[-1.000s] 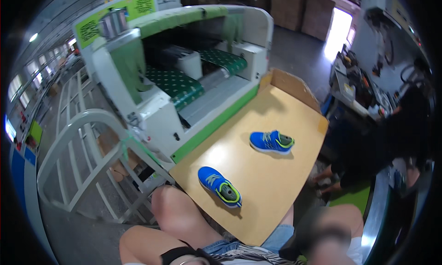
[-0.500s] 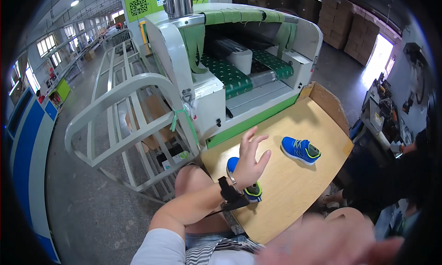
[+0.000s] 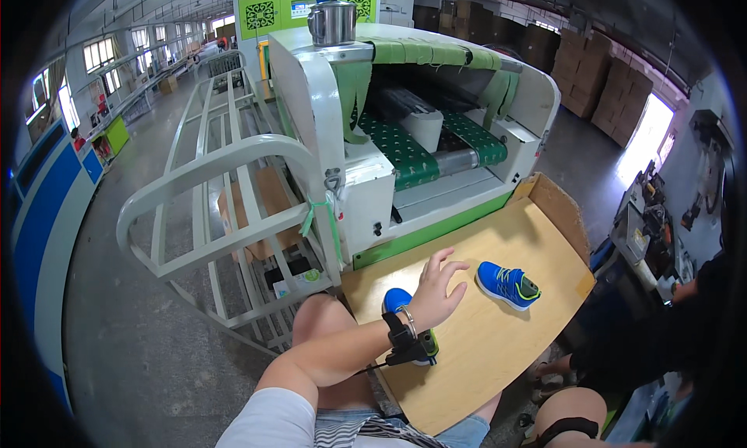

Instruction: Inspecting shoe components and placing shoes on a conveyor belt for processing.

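Over the table (image 3: pixel 478 362), the left hand (image 3: pixel 437 299) hung half open, fingers loosely bent, holding nothing; the right hand was out of sight, its grip impossible to tell. Beneath the left wrist, partly hidden, lay the near shoe (image 3: pixel 396 298); at three o'clock from that hand sat the far shoe (image 3: pixel 502 281), also blue. Toward twelve stood the machine (image 3: pixel 367 195).

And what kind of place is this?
Probably a shoe factory: there's a big machine with green conveyor belts, two blue shoes on the table, and stacked brown boxes at the back.
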Tool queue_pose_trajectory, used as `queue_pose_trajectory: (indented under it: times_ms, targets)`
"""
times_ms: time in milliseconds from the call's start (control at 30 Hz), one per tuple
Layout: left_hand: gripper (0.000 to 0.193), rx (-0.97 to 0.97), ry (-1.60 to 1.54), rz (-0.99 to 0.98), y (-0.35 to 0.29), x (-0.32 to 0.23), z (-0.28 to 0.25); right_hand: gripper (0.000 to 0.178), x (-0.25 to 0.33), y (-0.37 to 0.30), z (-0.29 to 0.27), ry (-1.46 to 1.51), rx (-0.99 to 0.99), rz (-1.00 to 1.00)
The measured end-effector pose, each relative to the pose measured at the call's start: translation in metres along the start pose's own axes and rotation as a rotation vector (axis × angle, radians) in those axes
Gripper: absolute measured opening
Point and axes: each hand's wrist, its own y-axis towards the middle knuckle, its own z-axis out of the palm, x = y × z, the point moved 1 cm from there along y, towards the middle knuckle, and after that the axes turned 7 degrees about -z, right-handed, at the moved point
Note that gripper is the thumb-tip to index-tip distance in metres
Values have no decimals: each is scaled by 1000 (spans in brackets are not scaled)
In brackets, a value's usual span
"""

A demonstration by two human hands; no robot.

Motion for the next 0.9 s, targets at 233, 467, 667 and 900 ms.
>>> queue_pose_trajectory:
  times_ms: [233, 467, 667, 900]
  targets:
    - [30, 43, 53, 1, 10, 18, 3, 43, -10, -31, 19, -339, 330, -102]
    - [25, 40, 7, -97, 15, 66, 18, 47, -15, -94, 39, -462, 614, -168]
    - [27, 97, -3, -178, 28, 70, -5, 52, -59, -165, 41, -657, 805, 110]
    - [29, 150, -96, -205, 46, 62, -5, 96, -190, -365, -52, -540, 447, 1551]
